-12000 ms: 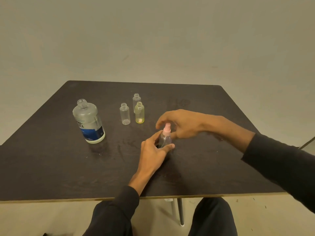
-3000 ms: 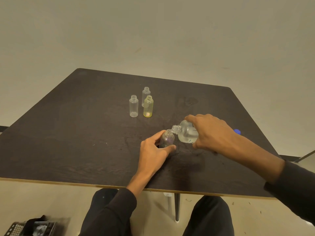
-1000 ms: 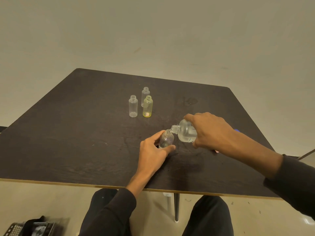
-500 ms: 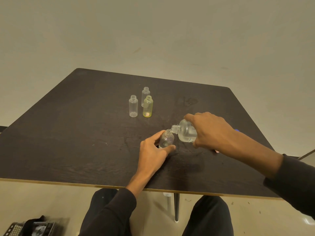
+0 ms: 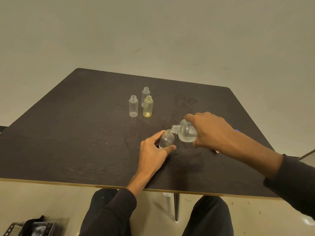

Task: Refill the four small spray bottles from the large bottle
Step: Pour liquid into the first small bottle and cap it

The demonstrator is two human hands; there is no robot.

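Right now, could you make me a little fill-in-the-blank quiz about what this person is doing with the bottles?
1. The right hand tips the large bottle so that its mouth meets the neck of a ____ bottle.
2. The left hand steadies the small bottle standing on the ____.
3. Farther back stand ____ more small bottles without caps.
4. One of them, the tinted bottle, is ____ in colour.

Missing words: small; table; three; yellow

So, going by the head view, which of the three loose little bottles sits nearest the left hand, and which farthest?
From the left hand:
1. Yellow bottle, beyond the hand, right of the trio.
2. Clear bottle, just to its left; close to call with the yellow.
3. Rear clear bottle, behind the yellow.
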